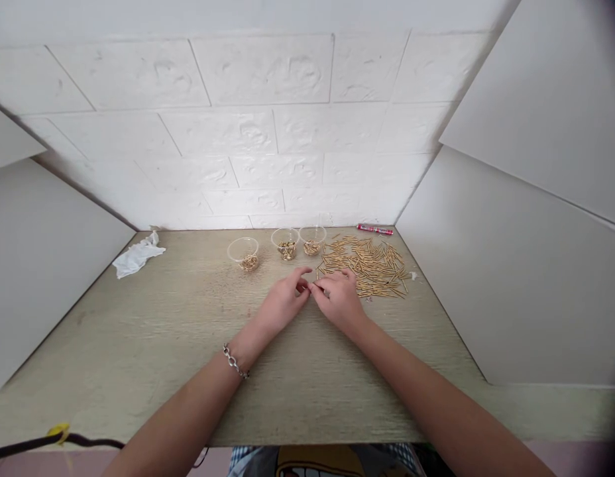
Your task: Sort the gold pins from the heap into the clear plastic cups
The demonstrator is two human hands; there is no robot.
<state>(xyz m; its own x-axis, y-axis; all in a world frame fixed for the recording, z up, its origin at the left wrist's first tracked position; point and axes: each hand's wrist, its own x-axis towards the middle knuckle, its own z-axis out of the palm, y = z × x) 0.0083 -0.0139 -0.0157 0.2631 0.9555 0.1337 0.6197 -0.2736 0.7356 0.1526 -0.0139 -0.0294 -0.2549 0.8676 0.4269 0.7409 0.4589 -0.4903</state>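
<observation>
Nearest the camera, two bare forearms reach out over the wooden table point(138, 344), the left one wearing a chain bracelet point(235, 362) at the wrist; at the bottom left edge a dark cable with a yellow tip point(59, 434) crosses the corner. Going left to right across the far side: a crumpled white tissue point(137, 255) lies by the left wall; then three clear plastic cups stand in a loose row, the left cup point(244, 252), the middle cup point(285, 243) and the right cup point(312, 240), each holding a little heap of small golden bits; then a spread pile of thin golden sticks point(370, 266); behind it a small red tube point(374, 230) lies against the wall.

The left hand point(282, 301) and the right hand point(340, 298) meet fingertip to fingertip just in front of the cups, fingers narrowed in a pinch on something very small between them; what it is cannot be told, though one golden stick seems to lie at the right fingertips. The step in hand looks like fine work on a single piece taken from the pile; the next move would call for a steady, delicate pinch, as the piece is tiny and easily dropped.
</observation>
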